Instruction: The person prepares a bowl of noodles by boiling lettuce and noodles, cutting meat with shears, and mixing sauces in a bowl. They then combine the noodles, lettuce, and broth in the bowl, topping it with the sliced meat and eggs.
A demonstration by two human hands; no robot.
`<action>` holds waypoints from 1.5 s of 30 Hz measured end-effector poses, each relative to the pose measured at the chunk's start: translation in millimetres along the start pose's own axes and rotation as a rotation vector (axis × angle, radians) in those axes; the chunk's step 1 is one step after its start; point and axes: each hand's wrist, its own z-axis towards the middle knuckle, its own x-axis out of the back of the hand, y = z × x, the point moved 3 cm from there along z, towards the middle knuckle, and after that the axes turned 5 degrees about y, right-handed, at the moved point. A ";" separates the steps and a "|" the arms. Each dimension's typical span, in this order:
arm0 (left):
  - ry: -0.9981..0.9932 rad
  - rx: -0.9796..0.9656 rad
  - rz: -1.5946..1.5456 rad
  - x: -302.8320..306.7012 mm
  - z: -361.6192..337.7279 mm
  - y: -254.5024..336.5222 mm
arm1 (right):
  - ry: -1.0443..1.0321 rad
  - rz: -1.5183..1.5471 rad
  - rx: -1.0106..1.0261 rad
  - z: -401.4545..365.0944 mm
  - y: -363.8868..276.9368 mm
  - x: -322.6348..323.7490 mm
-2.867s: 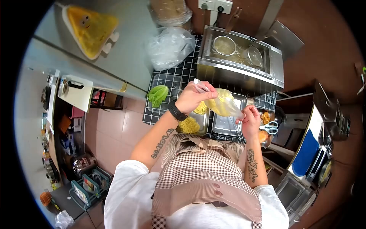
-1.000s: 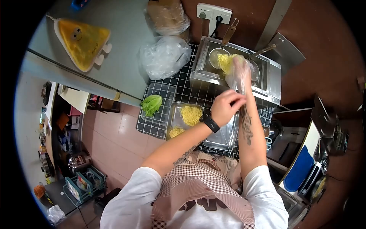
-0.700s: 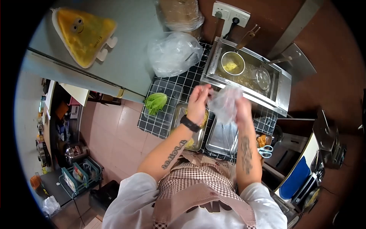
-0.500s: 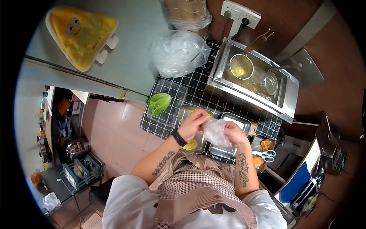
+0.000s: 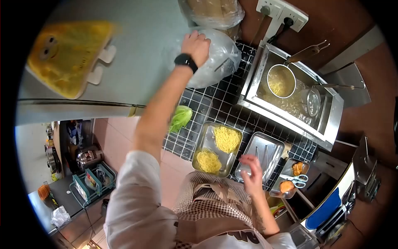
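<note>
My left hand [image 5: 197, 43], with a black watch on the wrist, is stretched far out, its fingers curled against the top of a big clear plastic bag [image 5: 222, 62] on the tiled counter. What lies inside its fingers is hidden. My right hand [image 5: 251, 172] hovers with fingers spread and holds nothing, at the near edge of an empty steel tray [image 5: 269, 145] that has tongs lying in it. To the left of that, another steel tray [image 5: 203, 141] carries two nests of yellow noodles [image 5: 226, 139]. A strainer basket with noodles [image 5: 281, 81] sits in the steel boiler [image 5: 327, 124].
A second strainer [image 5: 313, 101] hangs in the boiler. Lettuce [image 5: 181, 118] lies in a clear box [image 5: 199, 103]. A small tray [image 5: 288, 168] holds scissors [image 5: 292, 178] and fried pieces. A yellow plush [image 5: 62, 58] lies on the grey fridge top. A wall socket [image 5: 282, 12] is behind.
The noodles went from the small bag into the strainer. Both hands then crumpled the empty bag over the trays. Now my left hand has reached out to the big bag and my right is empty.
</note>
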 end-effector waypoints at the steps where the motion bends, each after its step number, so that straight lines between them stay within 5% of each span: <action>1: -0.198 -0.098 0.159 -44.7 0.1 -8.6 | -0.025 -0.035 -0.099 -15.2 10.8 -0.1; 2: -0.406 -0.120 0.206 -88.4 -5.5 -18.7 | -0.048 -0.062 -0.169 -30.4 21.5 -0.2; 5: -0.561 0.262 -0.030 -207.8 -37.1 -67.7 | -0.078 -0.098 -0.332 -80.9 55.1 -4.5; 8: -0.870 0.084 0.025 -262.1 -54.8 -76.3 | -0.119 -0.140 -0.433 -104.6 67.6 -5.7; 9: -1.073 0.065 -0.018 -219.3 -42.7 -65.4 | -0.144 -0.149 -0.496 -111.0 68.3 -5.1; 13: -0.995 -0.119 0.116 -179.4 -14.1 -63.8 | -0.145 -0.234 -0.359 -113.7 84.3 -1.2; 15: -0.748 0.006 0.082 -80.4 2.2 -37.3 | -0.166 -0.258 -0.430 -93.3 61.1 0.2; 19: -0.218 -0.331 -0.130 9.7 -13.7 -16.0 | -0.180 -0.331 -0.332 -75.8 53.2 -3.5; 21: -0.010 -0.306 -0.357 65.2 -59.6 2.3 | -0.193 -0.340 -0.314 -70.8 46.2 -7.9; 29: -0.535 0.399 -0.394 -62.1 -325.4 -9.6 | -0.367 -0.371 -0.071 -27.7 10.2 -58.0; 33: -0.336 0.866 -1.167 -13.9 -329.5 12.4 | -0.231 -0.138 -0.142 9.2 15.0 -96.7; 35: -0.158 0.891 -1.424 31.3 -320.9 45.1 | -0.138 0.003 -0.056 30.6 3.1 -118.8; 37: -0.158 0.804 -1.037 84.3 -309.8 73.6 | -0.143 -0.043 -0.062 42.1 -29.8 -133.0; 41: -0.025 0.676 -1.186 153.9 -295.4 106.8 | -0.094 -0.029 -0.032 47.2 -59.5 -118.1; 43: -0.092 0.831 -1.836 166.1 -289.0 114.9 | -0.155 0.071 -0.039 43.3 -68.9 -96.7; 45: -0.140 0.748 -1.785 164.9 -286.9 118.1 | -0.174 0.072 0.032 37.2 -74.1 -77.2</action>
